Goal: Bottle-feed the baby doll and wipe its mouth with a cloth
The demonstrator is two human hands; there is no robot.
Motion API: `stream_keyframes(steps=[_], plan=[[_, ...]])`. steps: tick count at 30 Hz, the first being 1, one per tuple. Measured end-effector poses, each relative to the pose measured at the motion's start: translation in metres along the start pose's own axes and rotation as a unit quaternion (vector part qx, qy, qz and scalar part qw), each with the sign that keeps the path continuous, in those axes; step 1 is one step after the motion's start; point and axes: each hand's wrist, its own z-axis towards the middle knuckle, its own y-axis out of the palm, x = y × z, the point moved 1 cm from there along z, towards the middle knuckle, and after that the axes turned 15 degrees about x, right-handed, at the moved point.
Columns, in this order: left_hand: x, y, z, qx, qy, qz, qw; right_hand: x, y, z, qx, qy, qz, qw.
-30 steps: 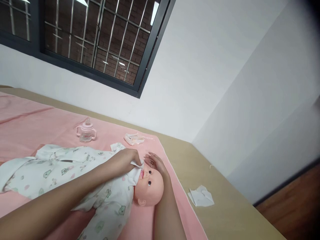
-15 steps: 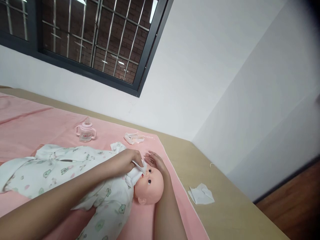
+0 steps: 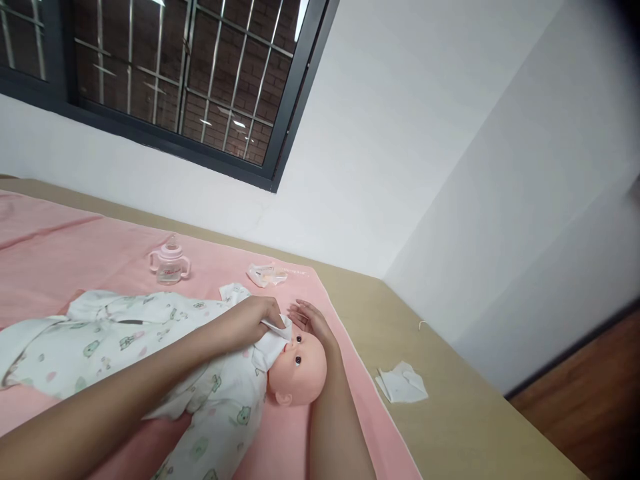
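A baby doll in a white sleepsuit with green and pink prints lies on its back, head toward the right. My left hand reaches across its chest, fingers pinched on a white tissue at the doll's mouth and chin. Part of the mouth is hidden by the tissue. Around the far side of the doll's head curves my right hand, fingers stretched out and holding nothing. My right forearm lies along the crown of the head.
A pink baby bottle with two handles stands beyond the doll on a pink sheet. Near it lies a crumpled clear plastic wrapper. Another folded white tissue rests on the wooden surface. A wall and barred window are behind.
My left hand and the tissue have shifted very slightly at the doll's mouth. My right hand stays by the head. The whole view has moved a little.
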Motion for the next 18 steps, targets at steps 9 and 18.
stream_keyframes(steps=[9,18], plan=[[0.001,-0.002,0.003,0.003,0.034,0.053,0.998,0.002,-0.001,0.001,0.001,0.001,0.003,1.000],[0.004,-0.010,0.002,0.015,0.020,0.087,0.996,0.010,-0.005,0.011,-0.022,0.008,0.022,0.999]])
